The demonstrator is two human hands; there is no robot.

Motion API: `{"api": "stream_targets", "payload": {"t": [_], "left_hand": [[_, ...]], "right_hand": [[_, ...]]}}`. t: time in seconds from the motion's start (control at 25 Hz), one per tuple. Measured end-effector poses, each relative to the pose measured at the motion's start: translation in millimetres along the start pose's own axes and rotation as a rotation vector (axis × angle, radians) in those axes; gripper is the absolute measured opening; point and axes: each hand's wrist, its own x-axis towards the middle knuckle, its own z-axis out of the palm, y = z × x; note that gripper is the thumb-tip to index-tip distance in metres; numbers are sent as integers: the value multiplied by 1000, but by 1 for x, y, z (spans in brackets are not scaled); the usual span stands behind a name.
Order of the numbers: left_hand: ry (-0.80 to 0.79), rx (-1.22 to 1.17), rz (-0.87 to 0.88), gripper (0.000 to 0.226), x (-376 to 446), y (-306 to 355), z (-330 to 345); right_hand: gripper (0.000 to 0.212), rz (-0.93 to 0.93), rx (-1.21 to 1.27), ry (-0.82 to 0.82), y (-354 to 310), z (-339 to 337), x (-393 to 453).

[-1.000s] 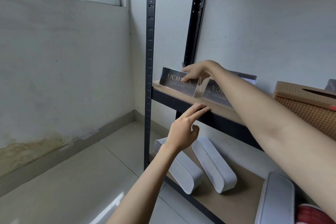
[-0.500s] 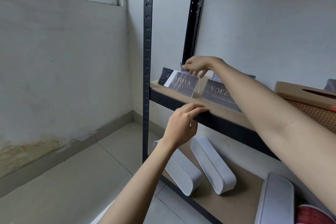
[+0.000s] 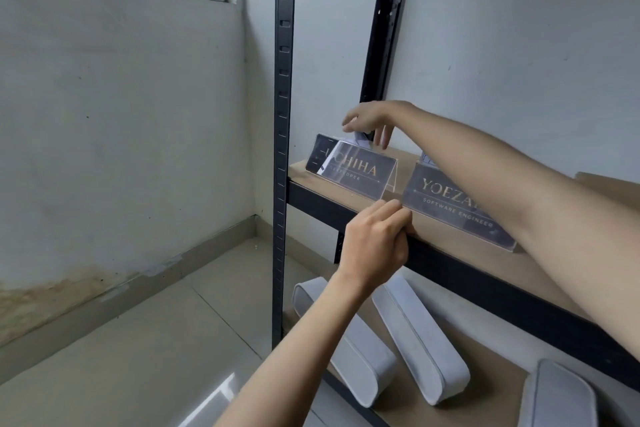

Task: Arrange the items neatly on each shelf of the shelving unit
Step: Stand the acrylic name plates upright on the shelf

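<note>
**Lining up the acrylic name signs on the shelf, a few thoughts**

So the right hand (image 3: 369, 123) is reaching across to the back of the shelf (image 3: 450, 239), behind the "UCHIHA" name sign (image 3: 353, 166), and it looks like it's pinching a small dark-and-white thing (image 3: 363, 139) back there. I can't tell what that is; it's mostly hidden behind the sign's top edge. The outer fingers are hanging loose.

The left hand (image 3: 375, 246) is curling its fingers over the shelf's front edge, right below the gap between the two signs, steadying rather than carrying anything.

The "UCHIHA" sign is sitting near the shelf's left end, angled a bit so it isn't running parallel to the front edge. The "YOEZA" sign (image 3: 450, 204) is just beside it to the right, closer to the front edge and partly covered by the right forearm.

If I'm doing this step, I'm keeping that forearm lifted, because it's passing right over the "YOEZA" sign and clear acrylic slides easily. I'm also moving the hidden thing out slowly so it doesn't tip the "UCHIHA" sign forward off the edge. After that, squaring both signs to the front edge seems like the obvious follow-up.

On the lower shelf, the white oblong speakers (image 3: 419, 343) are lying at odd angles, so that level is probably waiting too.
</note>
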Motion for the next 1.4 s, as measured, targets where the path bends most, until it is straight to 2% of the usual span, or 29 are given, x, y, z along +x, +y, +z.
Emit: {"api": "stream_targets", "payload": {"t": [0.12, 0.28, 0.4, 0.6, 0.8, 0.92, 1.08, 1.16, 1.28, 1.4], "left_hand": [[42, -39, -22, 20, -2, -3, 6], [62, -72, -5, 19, -3, -4, 9], [82, -85, -6, 19, -3, -5, 11], [102, -91, -29, 19, -4, -3, 12], [94, -79, -48, 19, -3, -2, 10], [91, -73, -55, 20, -3, -2, 11], [83, -77, -62, 20, -3, -2, 11], [80, -78, -68, 20, -3, -2, 11], [72, -87, -82, 20, -4, -2, 12], [68, -89, -86, 19, -5, -1, 11]], "right_hand": [[47, 35, -48, -77, 1, 9, 17], [30, 13, -88, -66, 15, 7, 25], [29, 20, -52, -16, 28, -1, 19], [41, 69, -2, 74, 41, -10, 14], [32, 114, 60, 128, 41, -12, 13], [34, 95, 67, 265, 44, -12, 13], [32, 54, 6, 601, 43, -24, 8], [27, 61, 52, 734, 39, -32, 8], [21, 87, 223, 792, 31, -46, 4], [29, 79, 156, 777, 26, -57, -4]]}}
